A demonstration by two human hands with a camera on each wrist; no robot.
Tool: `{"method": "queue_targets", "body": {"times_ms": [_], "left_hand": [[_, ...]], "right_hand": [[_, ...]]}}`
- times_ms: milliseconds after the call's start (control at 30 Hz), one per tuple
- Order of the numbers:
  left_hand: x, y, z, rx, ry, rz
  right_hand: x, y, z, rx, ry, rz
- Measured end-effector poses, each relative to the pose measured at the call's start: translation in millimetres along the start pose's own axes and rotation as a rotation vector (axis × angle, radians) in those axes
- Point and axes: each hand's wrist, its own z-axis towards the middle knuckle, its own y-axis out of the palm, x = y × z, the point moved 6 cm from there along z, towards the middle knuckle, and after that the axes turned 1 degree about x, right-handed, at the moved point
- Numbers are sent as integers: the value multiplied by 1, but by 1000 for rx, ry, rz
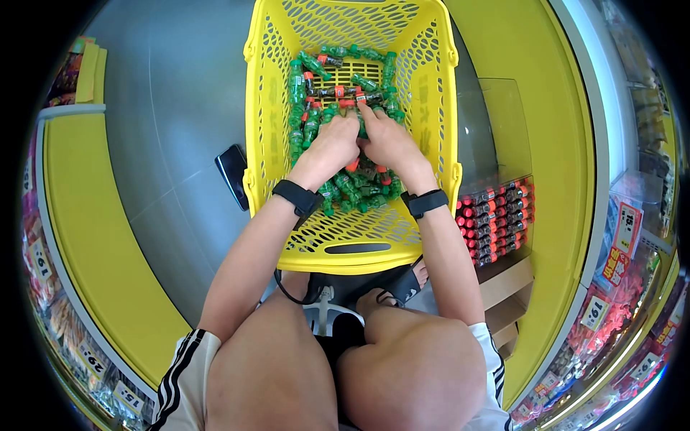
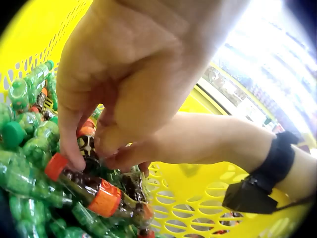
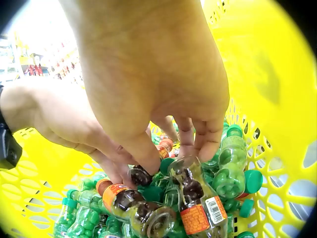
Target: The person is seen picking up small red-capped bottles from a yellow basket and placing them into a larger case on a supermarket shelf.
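Both hands reach into a yellow perforated basket (image 1: pixel 262 108) full of small candy-filled bottles, some green-capped, some dark with red or orange caps. My left hand (image 1: pixel 334 147) is curled downward, its thumb and index finger pinching a small dark bottle (image 2: pixel 88 144) mostly hidden by the fingers. Just below those fingertips lies a red-capped dark bottle (image 2: pixel 101 196) with an orange label. Close on its right, my right hand (image 1: pixel 392 144) points down with bent fingers. Its fingertips meet a dark bottle (image 3: pixel 190 193) with a barcode; I cannot tell whether they grip it.
A black phone (image 1: pixel 232 176) lies on the grey floor left of the basket. To the right, rows of red-capped dark bottles (image 1: pixel 496 223) fill a clear bin beside a cardboard box (image 1: pixel 507 284). Yellow shelving (image 1: pixel 115 215) with price tags curves along both sides. The person's knees are below the basket.
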Motion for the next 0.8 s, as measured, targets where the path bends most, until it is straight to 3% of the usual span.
{"method": "queue_targets", "body": {"times_ms": [67,167,267,367,433,500,567,633,800], "left_hand": [[1,-6,0,37,-106,-58],[0,-7,2,9,-178,-127],[-1,-11,4,-23,-248,-230],[13,-25,1,-32,-275,-289],[21,-28,-3,-8,-268,-286],[20,-26,-4,14,-259,-282],[25,-28,-4,157,4,-112],[33,-33,-5,113,-2,-133],[65,-61,-19,96,-38,-144]], "right_hand": [[-1,1,-1,-59,21,-20],[0,-5,-3,34,-10,45],[-3,-13,1,102,-65,-141],[-2,-24,4,189,-10,46],[3,-33,4,152,162,218],[2,-40,3,196,187,236],[3,-47,2,239,210,253],[1,-65,-5,404,209,204],[-12,-106,-21,377,269,259]]}}
